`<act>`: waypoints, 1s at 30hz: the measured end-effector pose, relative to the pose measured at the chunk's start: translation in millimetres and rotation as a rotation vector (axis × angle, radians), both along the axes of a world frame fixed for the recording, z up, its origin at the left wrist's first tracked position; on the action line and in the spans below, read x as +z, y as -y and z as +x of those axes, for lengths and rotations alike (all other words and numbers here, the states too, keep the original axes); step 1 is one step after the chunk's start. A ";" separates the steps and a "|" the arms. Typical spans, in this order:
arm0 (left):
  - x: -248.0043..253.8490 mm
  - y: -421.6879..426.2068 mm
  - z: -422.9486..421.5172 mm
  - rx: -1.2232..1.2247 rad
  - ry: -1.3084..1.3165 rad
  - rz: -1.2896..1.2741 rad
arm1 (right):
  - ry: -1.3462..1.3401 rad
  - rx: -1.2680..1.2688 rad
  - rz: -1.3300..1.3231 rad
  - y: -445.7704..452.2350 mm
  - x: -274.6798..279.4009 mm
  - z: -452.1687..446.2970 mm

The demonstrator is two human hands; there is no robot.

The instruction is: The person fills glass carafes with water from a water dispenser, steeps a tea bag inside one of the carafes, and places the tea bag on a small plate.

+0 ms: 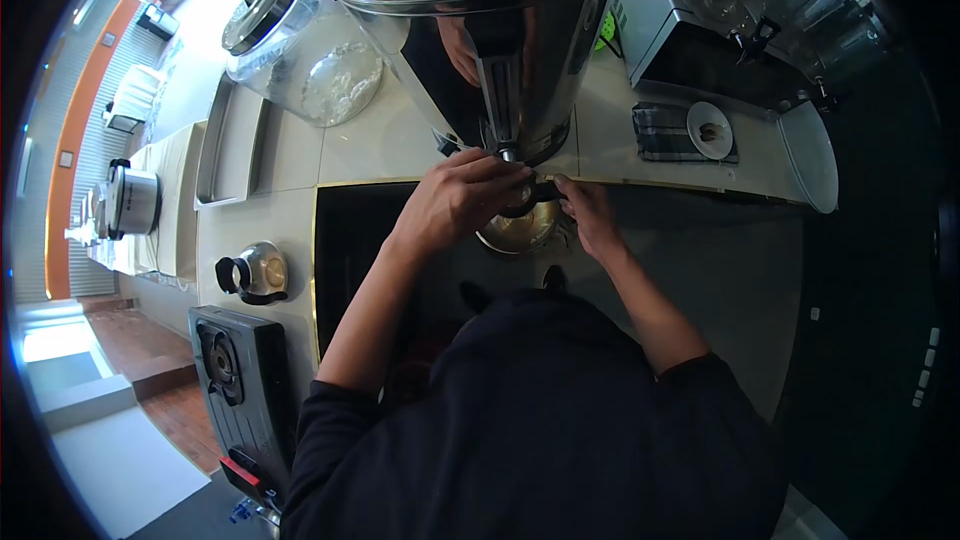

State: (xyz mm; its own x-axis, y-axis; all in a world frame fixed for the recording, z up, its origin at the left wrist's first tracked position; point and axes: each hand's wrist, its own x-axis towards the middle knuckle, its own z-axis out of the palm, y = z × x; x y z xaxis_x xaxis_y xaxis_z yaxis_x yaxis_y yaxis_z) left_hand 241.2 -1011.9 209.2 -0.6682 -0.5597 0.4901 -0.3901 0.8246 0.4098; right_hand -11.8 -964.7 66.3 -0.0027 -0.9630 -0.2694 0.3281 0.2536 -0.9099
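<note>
A large shiny metal urn (420, 50) stands on the counter straight ahead, with a sight gauge running down its front to a tap. Over that tap, at the urn's base, my left hand (455, 195) is closed, its fingers together and covering most of the tap. Below it and in front of the counter edge is a rounded glass coffee pot (520, 230). My right hand (592, 218) grips the pot's black handle (548, 191) from the right. The pot's upper part is partly hidden by my left hand; whether liquid is flowing I cannot tell.
Left on the counter are a glass jar (300, 60), a metal tray (232, 145), another coffee pot (264, 272) and a gas stove (240, 370). To the right, a small plate (709, 130) rests on a checked cloth (655, 132), near a microwave-like box (690, 60) and glass dispensers.
</note>
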 end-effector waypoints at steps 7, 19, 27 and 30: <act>-0.1 0.6 -0.2 -0.003 -0.004 -0.009 | -0.013 -0.011 0.021 0.2 4.9 2.6; 0.9 0.3 0.7 -0.025 0.020 -0.040 | -0.015 0.023 0.012 0.4 -7.6 -5.6; 0.5 0.9 1.5 -0.033 0.037 -0.051 | 0.009 -0.034 0.011 -1.5 8.2 3.7; 2.7 0.1 1.7 -0.024 0.054 -0.057 | 0.013 -0.037 0.012 -1.6 9.2 3.6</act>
State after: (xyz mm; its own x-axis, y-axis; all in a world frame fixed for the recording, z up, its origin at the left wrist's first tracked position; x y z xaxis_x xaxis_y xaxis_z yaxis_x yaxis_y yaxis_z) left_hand 243.0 -1012.0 211.9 -0.7077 -0.5151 0.4836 -0.3900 0.8555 0.3406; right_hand -8.3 -963.2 75.5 -0.0347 -0.9591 -0.2809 0.3496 0.2517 -0.9025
